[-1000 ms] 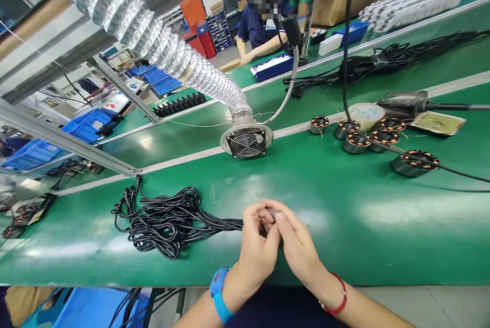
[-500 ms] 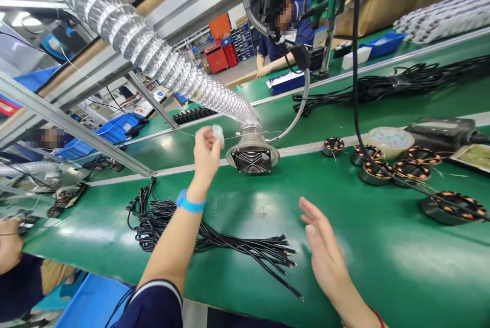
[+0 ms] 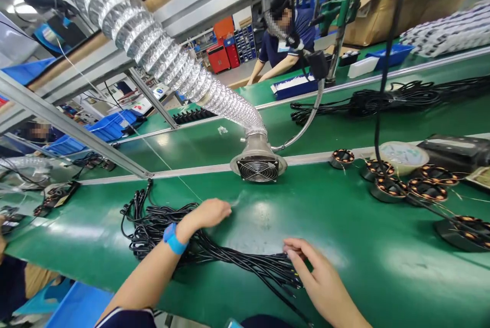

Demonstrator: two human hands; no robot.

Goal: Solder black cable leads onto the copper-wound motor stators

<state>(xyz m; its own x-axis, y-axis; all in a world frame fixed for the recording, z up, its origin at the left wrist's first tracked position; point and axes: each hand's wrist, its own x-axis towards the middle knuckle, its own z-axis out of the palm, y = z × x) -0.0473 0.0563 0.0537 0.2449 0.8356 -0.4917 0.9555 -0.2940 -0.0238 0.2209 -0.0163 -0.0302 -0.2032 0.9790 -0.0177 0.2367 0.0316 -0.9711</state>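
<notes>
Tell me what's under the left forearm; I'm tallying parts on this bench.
The bundle of black cables lies under the left hand and wrist, on the green mat. Whatever sits directly beneath the arm is covered.

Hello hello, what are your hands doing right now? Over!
Left hand open, hovering over the black cable bundle. Right hand open, fingertips on the bundle's loose wire ends. Fume fan behind, nothing between hands and cables.
</notes>
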